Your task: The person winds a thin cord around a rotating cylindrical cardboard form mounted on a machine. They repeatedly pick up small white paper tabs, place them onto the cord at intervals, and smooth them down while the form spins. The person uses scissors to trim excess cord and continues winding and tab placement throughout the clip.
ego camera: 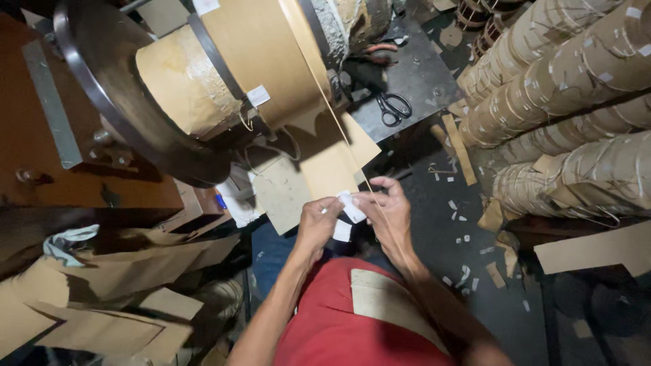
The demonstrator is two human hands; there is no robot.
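My left hand (316, 224) and my right hand (388, 211) meet in front of me and together pinch a small white paper tab (352, 207). A thin tan wire or strip (339, 115) runs taut from my right fingers up to a large drum wound with brown paper (234, 68). The drum sits on a round dark metal flange (102, 102). A small white tag (258, 95) is stuck on the winding. A brown paper strip (383, 305) lies on my red-clothed lap.
Black scissors (393, 107) lie on a dark metal plate behind the drum. Rows of stacked paper-wrapped coils (563, 102) fill the right side. Brown paper sheets (122, 298) are piled at the lower left. White paper scraps (461, 230) dot the dark floor.
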